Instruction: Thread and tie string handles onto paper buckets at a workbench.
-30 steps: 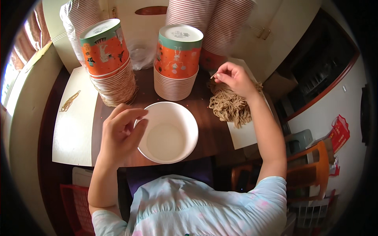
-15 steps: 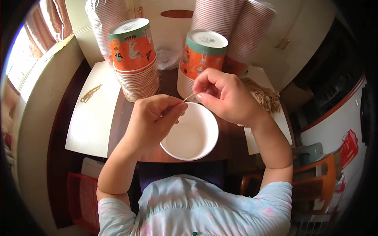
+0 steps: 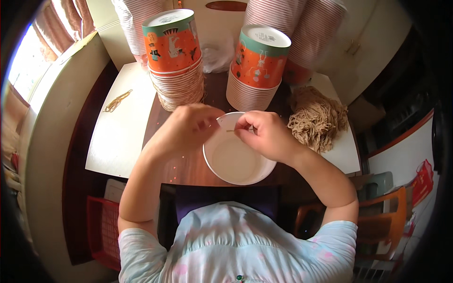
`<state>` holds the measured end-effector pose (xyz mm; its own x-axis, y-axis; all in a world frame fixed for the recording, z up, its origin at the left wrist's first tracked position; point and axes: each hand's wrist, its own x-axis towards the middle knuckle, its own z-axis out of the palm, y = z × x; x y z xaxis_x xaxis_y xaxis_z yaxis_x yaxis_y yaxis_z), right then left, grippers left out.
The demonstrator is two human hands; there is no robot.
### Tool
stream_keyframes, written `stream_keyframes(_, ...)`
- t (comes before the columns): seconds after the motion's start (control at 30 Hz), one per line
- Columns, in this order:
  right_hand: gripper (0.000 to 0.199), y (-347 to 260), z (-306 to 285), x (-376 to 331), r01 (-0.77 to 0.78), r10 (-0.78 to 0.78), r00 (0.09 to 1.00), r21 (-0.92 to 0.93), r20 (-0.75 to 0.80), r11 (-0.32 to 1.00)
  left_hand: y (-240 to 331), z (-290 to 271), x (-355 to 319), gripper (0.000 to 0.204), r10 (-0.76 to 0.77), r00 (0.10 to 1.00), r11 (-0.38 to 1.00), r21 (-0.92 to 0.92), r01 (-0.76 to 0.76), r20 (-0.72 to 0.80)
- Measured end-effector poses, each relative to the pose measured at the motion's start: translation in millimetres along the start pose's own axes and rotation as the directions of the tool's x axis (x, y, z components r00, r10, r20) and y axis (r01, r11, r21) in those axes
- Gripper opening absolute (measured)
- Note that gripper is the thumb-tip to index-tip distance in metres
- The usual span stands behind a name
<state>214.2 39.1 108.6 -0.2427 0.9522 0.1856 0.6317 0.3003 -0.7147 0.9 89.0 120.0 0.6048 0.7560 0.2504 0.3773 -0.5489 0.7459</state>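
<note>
A white paper bucket (image 3: 239,162) stands on the brown table in front of me, its hollow inside facing up. My right hand (image 3: 268,134) is over the bucket's far right part, thumb and forefinger pinched on a short bit of thin tan string (image 3: 230,130) that pokes out to the left. My left hand (image 3: 188,125) is at the bucket's far left rim, its fingers smeared by motion, so I cannot tell whether they hold anything. To the right lies a tangled heap of tan strings (image 3: 317,120).
Beyond my hands stand two upside-down stacks of orange and green buckets, a left stack (image 3: 172,49) with strings hanging round it and a right stack (image 3: 262,59). Taller wrapped stacks (image 3: 276,16) rise behind. A few strings (image 3: 118,100) lie on the left white board (image 3: 115,137).
My right hand has come down over the bucket, still pinching string. The left hand has turned and blurred. The whole view has shifted, and the string heap shows more fully.
</note>
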Motion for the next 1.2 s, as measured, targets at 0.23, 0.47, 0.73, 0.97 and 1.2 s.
stream_keyframes(0.23,0.01,24,36,24,-0.13,0.125,0.988,-0.049,-0.088,0.99,-73,34,20,0.02,-0.272,0.961,0.868,-0.422,0.262,0.037)
stream_keyframes(0.47,0.011,10,37,25,-0.126,0.105,0.98,-0.124,-0.167,0.984,-75,34,19,0.019,-0.249,0.966,0.901,-0.349,0.256,0.065)
stream_keyframes(0.73,0.009,24,48,26,-0.06,0.035,0.983,-0.136,-0.179,0.989,-77,36,15,0.02,-0.23,0.971,0.9,-0.365,0.239,0.068)
stream_keyframes(0.97,0.01,30,41,29,-0.012,-0.012,0.984,-0.132,-0.177,0.991,-55,43,-4,0.031,-0.301,0.947,0.753,-0.582,0.308,0.112)
stream_keyframes(1.2,0.007,3,17,-2,0.123,-0.124,0.981,-0.019,-0.15,0.992,-37,50,-27,0.023,-0.081,0.951,0.951,-0.307,-0.016,-0.3)
